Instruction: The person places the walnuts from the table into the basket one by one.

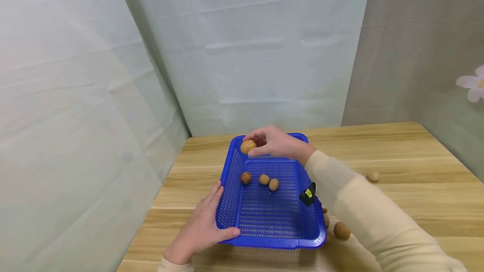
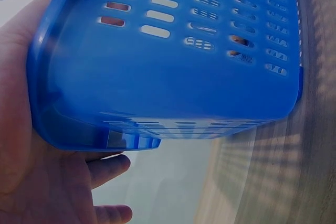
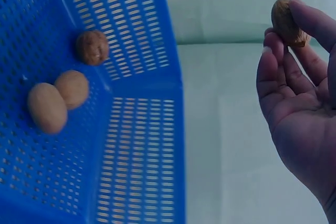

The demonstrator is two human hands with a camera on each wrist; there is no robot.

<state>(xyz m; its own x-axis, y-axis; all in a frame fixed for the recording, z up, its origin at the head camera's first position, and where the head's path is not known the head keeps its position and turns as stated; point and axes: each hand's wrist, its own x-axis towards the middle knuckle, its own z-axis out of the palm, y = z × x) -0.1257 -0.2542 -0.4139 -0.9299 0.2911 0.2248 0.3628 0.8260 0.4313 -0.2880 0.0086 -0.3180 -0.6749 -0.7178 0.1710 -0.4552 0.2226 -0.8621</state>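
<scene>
A blue perforated plastic basket (image 1: 270, 242) stands on the wooden table, with a darker walnut (image 1: 245, 178) and two paler, smoother nuts (image 1: 264, 179) on its floor. My right hand (image 1: 277, 142) is above the basket's far end and pinches a walnut (image 3: 286, 23) between thumb and fingertips. At the near left corner, my left hand (image 1: 206, 219) rests against the rim, its thumb along the front edge and its fingers stretched along the left side. From the left wrist, the basket's outer wall (image 2: 173, 90) hides part of that hand.
Several more nuts lie on the table right of the basket, among them a brown one (image 1: 342, 231) partly beside my sleeve. Farther right is a single pale nut (image 1: 373, 176). Light cloth curtains (image 1: 245, 53) hang behind the wooden table (image 1: 408, 205) and along its left side.
</scene>
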